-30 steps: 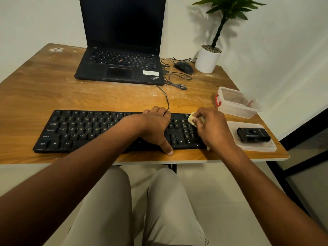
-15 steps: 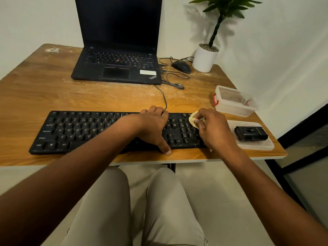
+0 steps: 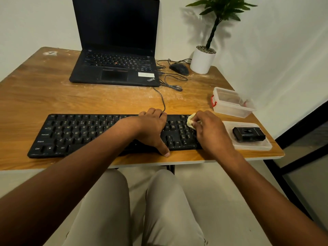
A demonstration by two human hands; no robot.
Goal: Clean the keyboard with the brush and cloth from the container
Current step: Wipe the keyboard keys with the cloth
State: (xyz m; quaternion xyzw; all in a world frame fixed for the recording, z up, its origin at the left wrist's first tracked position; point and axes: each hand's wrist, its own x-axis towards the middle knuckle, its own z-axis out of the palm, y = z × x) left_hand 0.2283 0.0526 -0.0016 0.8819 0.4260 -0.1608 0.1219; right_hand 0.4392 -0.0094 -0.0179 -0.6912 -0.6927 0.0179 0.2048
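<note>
The clear container (image 3: 230,107) seemed empty; its lid (image 3: 266,145) carried a black object (image 3: 248,133), perhaps the brush. The right hand (image 3: 211,132) gripped the cloth (image 3: 190,121) on the keyboard (image 3: 74,134), mostly hiding it; the left hand (image 3: 150,128) clasped the keyboard.

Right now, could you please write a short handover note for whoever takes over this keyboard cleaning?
Left hand: grips the keyboard across its middle, thumb over the near edge, steadying it.
Right hand: pinches the yellowish cloth against the keys at the right end.
Container: open, on the table beyond the right hand. Its lid lies at the keyboard's right end with a black object on it, probably the brush.
Done: tools are out and cloth wiping is under way at the right end.
Left: how much is wiped cannot be told; finish wiping, then return tools.
</note>
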